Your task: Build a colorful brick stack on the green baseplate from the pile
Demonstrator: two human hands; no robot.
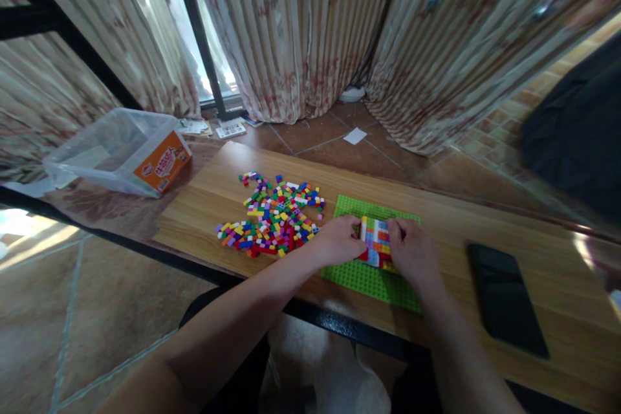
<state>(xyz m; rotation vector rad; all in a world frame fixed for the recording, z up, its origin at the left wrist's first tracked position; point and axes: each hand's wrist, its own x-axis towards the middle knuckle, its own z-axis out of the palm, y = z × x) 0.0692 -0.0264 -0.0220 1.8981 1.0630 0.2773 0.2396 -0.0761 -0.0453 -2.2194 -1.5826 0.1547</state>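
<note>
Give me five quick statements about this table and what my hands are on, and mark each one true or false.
1. The left hand and right hand both touch the brick block. True.
2. Loose bricks lie left of the green baseplate. True.
3. The black phone lies on the baseplate. False: it lies right of it.
4. The clear bin has a blue label. False: the label is mainly orange.
5. The brick block is multicoloured. True.
</note>
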